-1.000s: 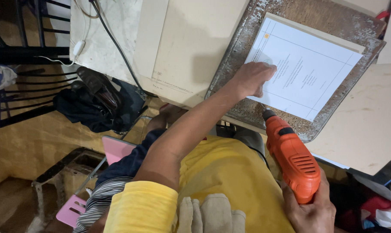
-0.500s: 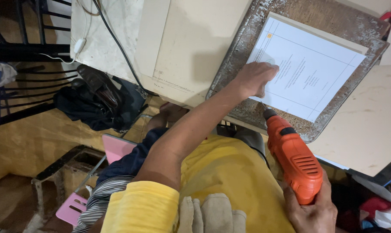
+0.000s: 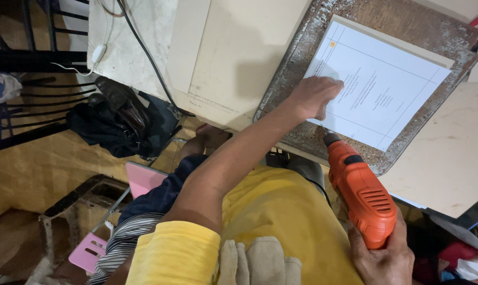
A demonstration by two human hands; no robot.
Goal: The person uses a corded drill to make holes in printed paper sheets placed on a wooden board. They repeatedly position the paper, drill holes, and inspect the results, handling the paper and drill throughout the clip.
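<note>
Far to the left of the left hand's grip, a black bag (image 3: 120, 124) lies slumped on the floor beside dark chair rungs, and below it a pink stool (image 3: 117, 216) shows under the person's striped lap. A black cable (image 3: 144, 50) runs down over a pale board (image 3: 233, 58) that sits just left of that grip. The left hand (image 3: 315, 97), at the end of a bare forearm coming out of a yellow sleeve, rests with its fingers curled and pressed down on the lower left edge of a white printed sheet (image 3: 381, 87); the grip is loosely clenched and grasps nothing, only pinning the paper flat. The sheet lies tilted on a worn, speckled brown panel (image 3: 297, 68) that serves as the desk, its far side backed by a thin cream board. Just below that hand, and touching the panel near the sheet's lower edge, is the dark nose of an orange power drill (image 3: 363, 192), which slants up and to the left. The right hand (image 3: 384, 253) wraps its grip around the drill's rear handle, clenched firmly on it. To the right of that grip lies another pale wooden board (image 3: 450, 153), well apart from the sheet.
</note>
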